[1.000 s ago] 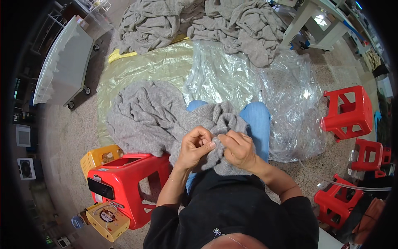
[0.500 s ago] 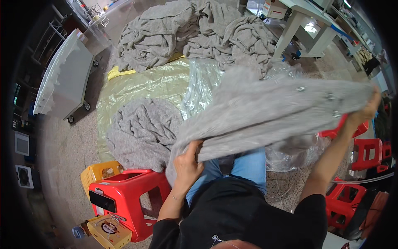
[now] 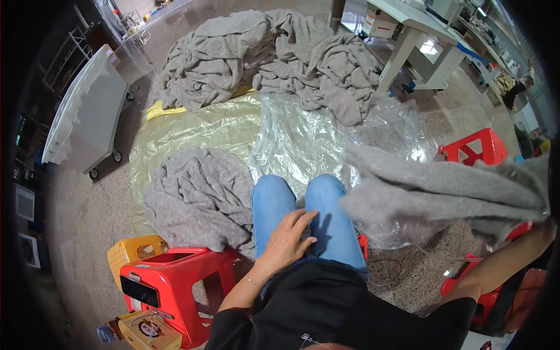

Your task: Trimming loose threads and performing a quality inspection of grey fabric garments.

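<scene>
Over my thighs, my left hand (image 3: 289,240) is open, its fingers spread and holding nothing. My right arm reaches far out to the right, where my right hand (image 3: 546,228) grips a long piece of grey knit fabric (image 3: 443,189) by one end. The hand sits at the dark rim of the picture, so its fingers hardly show. The fabric trails leftward through the air, its free end blurred near my right knee. On the floor left of my legs lies a bunched heap of similar grey knit fabric (image 3: 198,195).
A large pile of grey knits (image 3: 233,58) lies ahead on yellowish and clear plastic sheeting (image 3: 192,131). At left are a red stool (image 3: 175,271) carrying a phone (image 3: 140,290), a yellow basket (image 3: 134,251) and a white wheeled cart (image 3: 93,111). A red stool (image 3: 481,146) stands right, behind the fabric.
My left hand has let go of the fabric and come down over my lap. My right hand has swung the fabric farther right, off my legs.
</scene>
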{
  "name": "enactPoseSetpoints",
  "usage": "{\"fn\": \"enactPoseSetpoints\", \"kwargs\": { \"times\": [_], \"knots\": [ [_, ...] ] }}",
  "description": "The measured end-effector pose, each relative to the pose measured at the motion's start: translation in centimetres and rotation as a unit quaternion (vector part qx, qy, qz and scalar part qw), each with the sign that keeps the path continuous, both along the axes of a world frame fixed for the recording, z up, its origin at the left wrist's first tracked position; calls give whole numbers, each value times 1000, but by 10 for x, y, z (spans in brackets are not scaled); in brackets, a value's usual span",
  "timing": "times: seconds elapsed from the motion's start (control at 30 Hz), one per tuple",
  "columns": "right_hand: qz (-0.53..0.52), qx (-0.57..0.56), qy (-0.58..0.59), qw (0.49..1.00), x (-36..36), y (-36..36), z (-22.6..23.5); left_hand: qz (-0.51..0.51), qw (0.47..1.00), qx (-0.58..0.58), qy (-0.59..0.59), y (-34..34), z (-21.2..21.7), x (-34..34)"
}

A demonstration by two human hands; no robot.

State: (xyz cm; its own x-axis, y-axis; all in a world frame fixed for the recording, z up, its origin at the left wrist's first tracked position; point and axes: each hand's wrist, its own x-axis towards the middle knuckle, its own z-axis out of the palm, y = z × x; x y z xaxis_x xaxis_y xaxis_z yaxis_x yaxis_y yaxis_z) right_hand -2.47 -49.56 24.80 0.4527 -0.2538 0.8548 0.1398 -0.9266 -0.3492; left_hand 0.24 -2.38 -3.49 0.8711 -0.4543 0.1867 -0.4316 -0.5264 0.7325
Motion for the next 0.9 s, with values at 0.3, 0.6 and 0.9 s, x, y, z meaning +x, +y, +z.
{"fn": "enactPoseSetpoints", "kwargs": {
  "times": [0.3, 0.6, 0.9],
  "knots": [
    [293, 273, 253, 881, 151, 72, -110, 104, 990, 2, 95, 35, -33, -16],
    [-14, 29, -10, 999, 415, 45, -130, 169, 978, 0, 123, 38, -38, 11],
    [88, -181, 13, 980, 506, 89, -97, 238, 961, 28, 142, 49, -35, 19]
  ]
}}
